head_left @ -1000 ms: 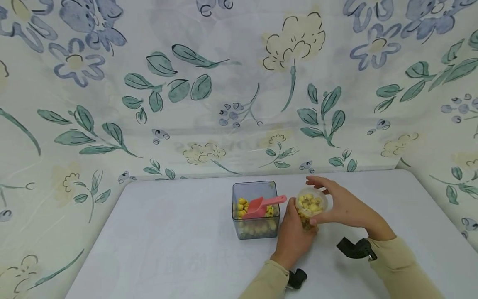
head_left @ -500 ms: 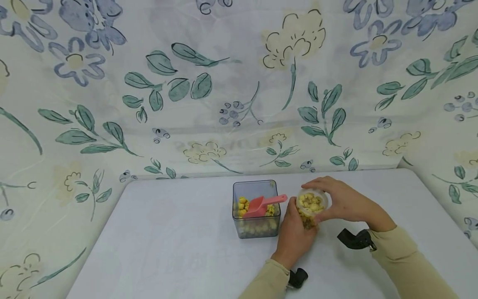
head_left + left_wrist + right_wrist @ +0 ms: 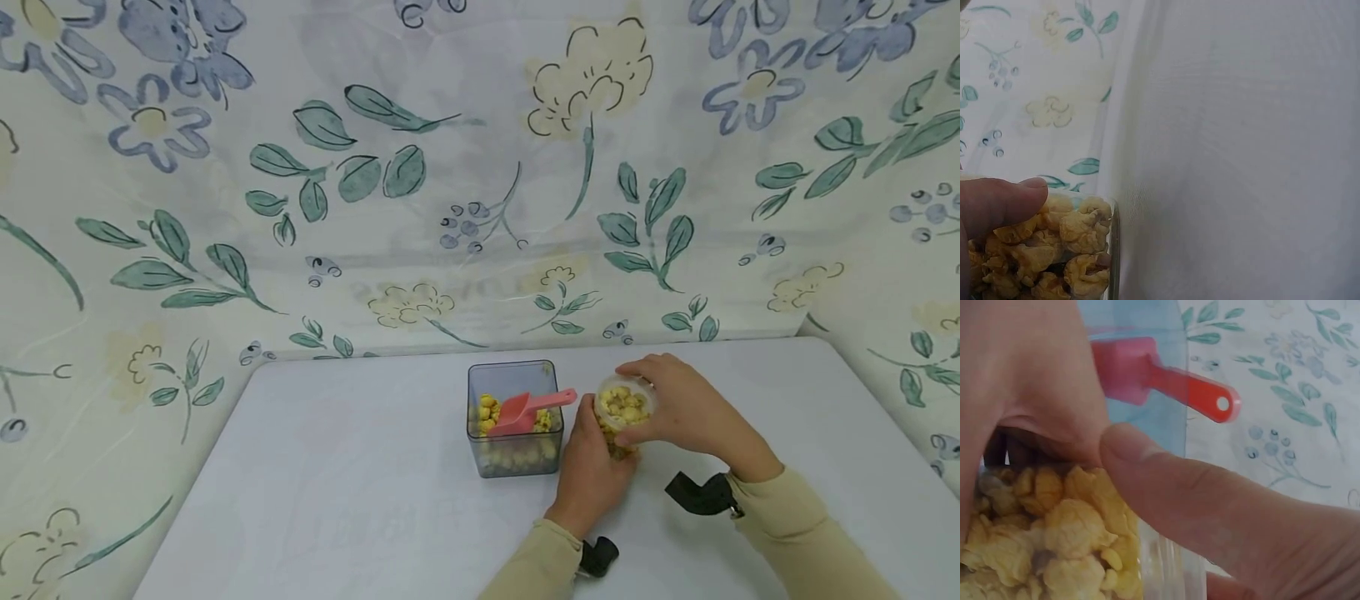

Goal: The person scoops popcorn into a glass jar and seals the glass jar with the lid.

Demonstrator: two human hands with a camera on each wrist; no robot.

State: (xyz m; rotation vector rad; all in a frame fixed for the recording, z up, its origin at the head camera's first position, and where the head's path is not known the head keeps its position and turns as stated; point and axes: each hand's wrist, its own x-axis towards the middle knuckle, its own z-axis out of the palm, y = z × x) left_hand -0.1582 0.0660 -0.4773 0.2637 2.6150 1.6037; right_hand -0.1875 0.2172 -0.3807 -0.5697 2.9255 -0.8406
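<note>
While the left hand (image 3: 592,475) grips the small clear popcorn jar (image 3: 621,417), the right hand (image 3: 686,408) has now closed its fingers over its transparent lid (image 3: 626,398).

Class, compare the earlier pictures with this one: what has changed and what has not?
The right hand, open above the jar a second ago, has closed its fingers onto the jar's top. The left hand still grips the jar. The box and scoop have not moved.

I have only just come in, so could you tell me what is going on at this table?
A person grips a small clear jar of yellow popcorn with the left hand, while the right hand curls over its top. Beside it on the table stands a square clear container with more popcorn and a pink scoop.
</note>
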